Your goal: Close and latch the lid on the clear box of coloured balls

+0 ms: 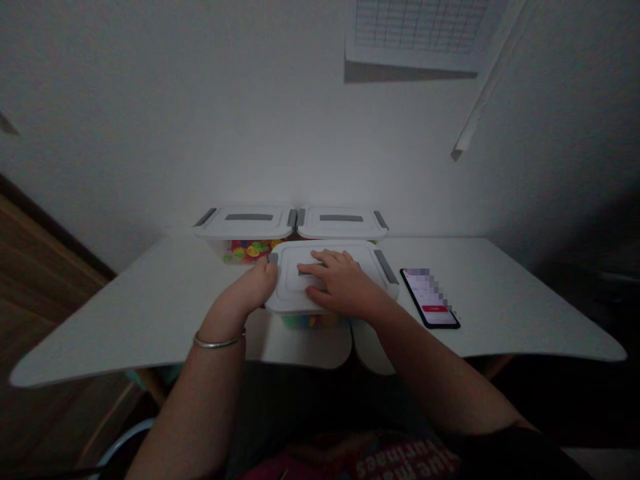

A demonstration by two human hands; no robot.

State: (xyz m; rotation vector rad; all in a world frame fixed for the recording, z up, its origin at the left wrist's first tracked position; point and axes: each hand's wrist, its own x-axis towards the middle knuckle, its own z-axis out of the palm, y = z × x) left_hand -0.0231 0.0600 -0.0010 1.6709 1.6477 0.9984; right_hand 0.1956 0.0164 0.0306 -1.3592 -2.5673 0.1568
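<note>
A clear plastic storage box with a white lid (290, 293) stands in front of me, colourful small pieces showing dimly through its wall. My left hand (255, 287) is closed around its left side at the grey latch, the thumb near the lid's edge and the other fingers mostly hidden. Flat across the top lies my right hand (340, 280), fingers spread, partly covering the grey handle. The grey latch on the right side (386, 267) lies against the lid's edge.
Two similar lidded boxes, a left one (245, 227) with colourful pieces and a right one (343, 223), stand against the wall. A lit phone (430, 300) lies to the right on the white table (515, 300). A printed sheet (415, 30) hangs above.
</note>
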